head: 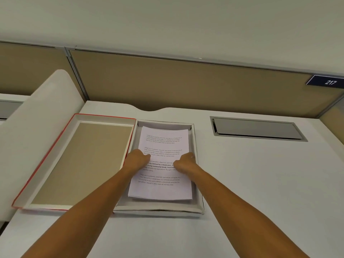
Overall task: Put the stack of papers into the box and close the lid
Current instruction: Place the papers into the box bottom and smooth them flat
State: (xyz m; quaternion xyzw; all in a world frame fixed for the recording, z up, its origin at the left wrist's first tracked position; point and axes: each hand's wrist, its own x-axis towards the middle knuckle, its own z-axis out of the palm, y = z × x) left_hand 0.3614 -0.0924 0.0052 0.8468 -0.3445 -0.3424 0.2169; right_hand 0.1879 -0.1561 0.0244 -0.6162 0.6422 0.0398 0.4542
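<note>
A stack of printed white papers (163,140) lies flat inside a shallow white box (160,209) on the desk. Its lid (83,161), red-edged with a tan inside, lies open and upturned to the left, touching the box. My left hand (137,157) rests at the stack's left edge with fingers curled. At the stack's right edge, near the box wall, sits my right hand (186,161), also curled. Both hands press on the paper; whether they grip the sheets is hidden.
A white desk (251,183) carries the box. A grey metal cable hatch (256,128) is set into it at the back right. Tan partition panels (186,84) stand behind. A white curved divider (37,112) rises at the left.
</note>
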